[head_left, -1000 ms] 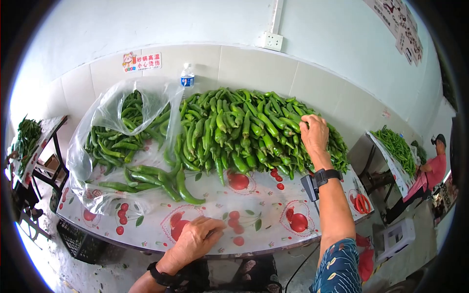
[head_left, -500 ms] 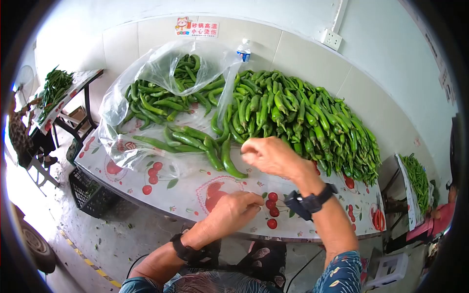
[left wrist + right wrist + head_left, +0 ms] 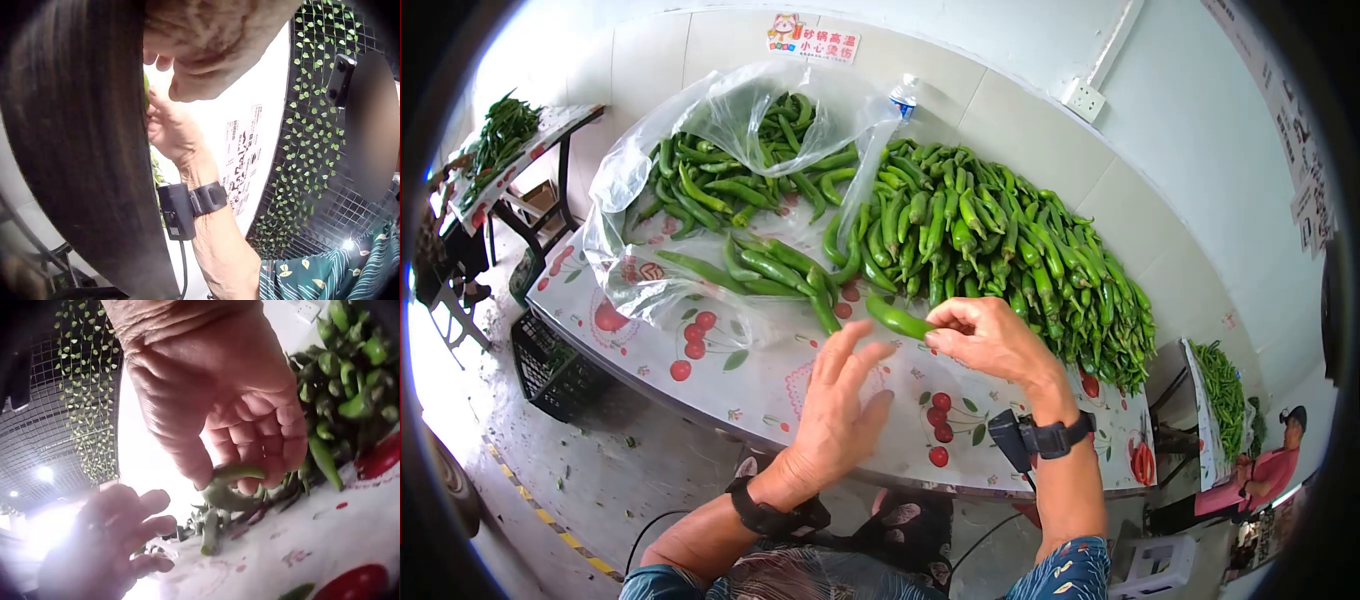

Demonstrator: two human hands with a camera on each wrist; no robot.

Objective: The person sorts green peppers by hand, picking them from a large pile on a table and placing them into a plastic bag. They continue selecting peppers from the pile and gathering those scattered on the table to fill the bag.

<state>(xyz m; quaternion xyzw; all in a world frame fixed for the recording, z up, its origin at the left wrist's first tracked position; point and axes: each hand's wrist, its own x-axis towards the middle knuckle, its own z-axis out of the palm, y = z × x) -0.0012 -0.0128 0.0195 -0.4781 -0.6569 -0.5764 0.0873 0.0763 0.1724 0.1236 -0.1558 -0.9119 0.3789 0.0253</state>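
Observation:
The right hand (image 3: 998, 345) pinches one green pepper (image 3: 897, 318) by its end between thumb and fingers, just above the table; the right wrist view shows that hand (image 3: 219, 394) from its palm side. Beside it, the left hand (image 3: 837, 415) hovers with fingers spread and holds nothing. Behind the right hand lies a large heap of green peppers (image 3: 990, 225). To the left, a clear plastic bag (image 3: 615, 190) lies with its mouth spread, and more peppers (image 3: 775, 270) are in and at it.
The table (image 3: 730, 405) has a fruit-patterned cover. A bottle (image 3: 905, 97) stands at the wall, and red peppers (image 3: 1142, 464) lie at the right end. A black crate (image 3: 550, 370) is on the floor at left. Side tables hold more peppers; a person in pink (image 3: 1268, 478) sits at right.
The right hand went from the heap towards the left hand, then to the pepper by the bag, which it now pinches. The left hand has risen and spread its fingers. The head view has shifted.

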